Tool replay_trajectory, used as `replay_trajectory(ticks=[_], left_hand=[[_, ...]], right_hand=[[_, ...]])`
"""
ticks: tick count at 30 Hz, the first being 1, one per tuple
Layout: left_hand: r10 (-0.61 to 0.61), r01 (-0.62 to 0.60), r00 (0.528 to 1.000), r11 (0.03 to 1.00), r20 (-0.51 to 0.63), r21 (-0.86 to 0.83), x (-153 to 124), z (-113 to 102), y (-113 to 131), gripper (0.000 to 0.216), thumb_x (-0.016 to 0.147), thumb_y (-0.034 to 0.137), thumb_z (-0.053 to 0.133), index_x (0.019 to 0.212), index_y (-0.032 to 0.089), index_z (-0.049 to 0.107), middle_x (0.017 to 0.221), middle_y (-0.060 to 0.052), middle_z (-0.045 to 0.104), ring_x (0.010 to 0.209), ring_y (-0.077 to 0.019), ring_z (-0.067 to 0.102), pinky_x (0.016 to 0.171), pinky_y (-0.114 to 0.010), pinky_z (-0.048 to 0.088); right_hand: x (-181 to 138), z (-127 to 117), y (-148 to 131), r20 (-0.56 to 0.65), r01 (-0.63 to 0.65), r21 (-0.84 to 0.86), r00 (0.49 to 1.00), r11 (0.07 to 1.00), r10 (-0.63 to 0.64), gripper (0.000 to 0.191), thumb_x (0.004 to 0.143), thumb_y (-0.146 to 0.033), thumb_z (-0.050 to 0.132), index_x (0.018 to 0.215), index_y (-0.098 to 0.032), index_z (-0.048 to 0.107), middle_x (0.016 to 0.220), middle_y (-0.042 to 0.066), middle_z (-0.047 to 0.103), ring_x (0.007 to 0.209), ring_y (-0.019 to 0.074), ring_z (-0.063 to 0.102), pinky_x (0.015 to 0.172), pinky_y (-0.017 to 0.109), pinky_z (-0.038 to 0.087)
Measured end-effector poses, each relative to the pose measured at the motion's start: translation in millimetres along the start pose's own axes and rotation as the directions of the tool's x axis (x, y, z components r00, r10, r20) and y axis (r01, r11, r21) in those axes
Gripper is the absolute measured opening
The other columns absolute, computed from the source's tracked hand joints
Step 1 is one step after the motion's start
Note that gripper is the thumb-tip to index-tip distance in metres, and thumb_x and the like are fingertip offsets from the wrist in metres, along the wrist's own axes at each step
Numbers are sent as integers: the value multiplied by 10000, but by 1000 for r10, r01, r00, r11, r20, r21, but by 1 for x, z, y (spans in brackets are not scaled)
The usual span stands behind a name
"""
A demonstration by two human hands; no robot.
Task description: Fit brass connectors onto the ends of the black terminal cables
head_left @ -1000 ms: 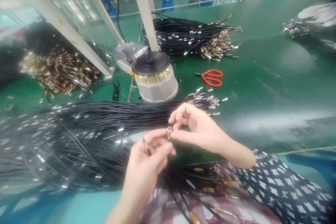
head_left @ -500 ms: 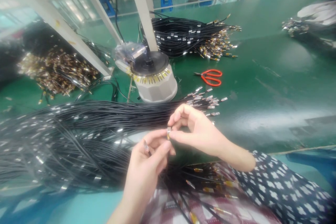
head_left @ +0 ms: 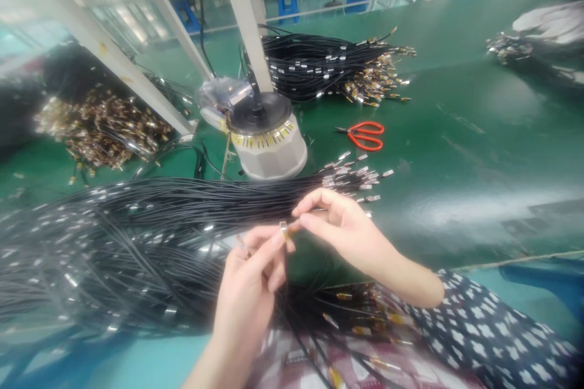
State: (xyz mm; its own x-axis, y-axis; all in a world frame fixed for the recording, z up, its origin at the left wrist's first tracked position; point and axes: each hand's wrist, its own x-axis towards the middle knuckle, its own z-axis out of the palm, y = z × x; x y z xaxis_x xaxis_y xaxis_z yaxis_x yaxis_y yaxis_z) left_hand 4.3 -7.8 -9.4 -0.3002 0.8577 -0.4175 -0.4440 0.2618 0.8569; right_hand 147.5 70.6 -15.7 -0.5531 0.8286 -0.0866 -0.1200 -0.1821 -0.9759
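My left hand (head_left: 250, 279) pinches a small metal cable connector (head_left: 283, 228) with yellowish tape between thumb and forefinger. A second silvery cable end pokes up between its fingers. Just to the right, my right hand (head_left: 349, 228) has its thumb and fingertips closed close beside the connector; what they hold, if anything, is too small to make out. Behind both hands lies a thick bundle of black cables (head_left: 219, 200), with bare silvery connectors (head_left: 360, 176) at its right end. More cables with yellow-taped ends (head_left: 362, 329) lie across my lap on a checked cloth.
A white round dispenser (head_left: 269, 155) with yellow tape pieces around its black top stands behind the cables. Red-handled scissors (head_left: 366, 135) lie right of it. Another cable bundle (head_left: 314, 67) sits further back. White posts (head_left: 246, 18) rise from the green table (head_left: 456, 152).
The connector has moved slightly left in my left hand and tilted. My right fingertips have drawn off it and now sit just to its right.
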Motion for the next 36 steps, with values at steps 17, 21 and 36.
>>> replay_trajectory(ticks=[17, 21, 36], left_hand=[[34, -34, 997, 999, 64, 1, -3, -3, 2, 244, 676, 163, 814, 873, 163, 669, 665, 9, 645, 392, 6, 370, 397, -139, 259], [68, -67, 997, 997, 30, -30, -4, -2, 1, 220, 689, 153, 806, 867, 173, 680, 638, 16, 642, 398, -1, 387, 401, -136, 273], [55, -54, 998, 996, 24, -72, -2, -5, 0, 195, 683, 138, 810, 863, 175, 743, 648, -25, 689, 386, 3, 394, 393, -132, 275]], right_hand=[[-4, 10, -1, -16, 21, -228, 1000, 973, -26, 85, 796, -211, 689, 731, -166, 660, 778, 21, 688, 783, 172, 626, 803, 329, 468], [-9, 9, -3, -7, 75, -283, 997, 956, -80, 100, 832, -204, 657, 737, -175, 644, 801, 6, 673, 807, 158, 618, 807, 305, 460], [-11, 5, -12, 24, 92, -163, 996, 982, -90, 120, 825, -208, 649, 721, -163, 612, 763, 11, 647, 771, 149, 591, 782, 293, 456]])
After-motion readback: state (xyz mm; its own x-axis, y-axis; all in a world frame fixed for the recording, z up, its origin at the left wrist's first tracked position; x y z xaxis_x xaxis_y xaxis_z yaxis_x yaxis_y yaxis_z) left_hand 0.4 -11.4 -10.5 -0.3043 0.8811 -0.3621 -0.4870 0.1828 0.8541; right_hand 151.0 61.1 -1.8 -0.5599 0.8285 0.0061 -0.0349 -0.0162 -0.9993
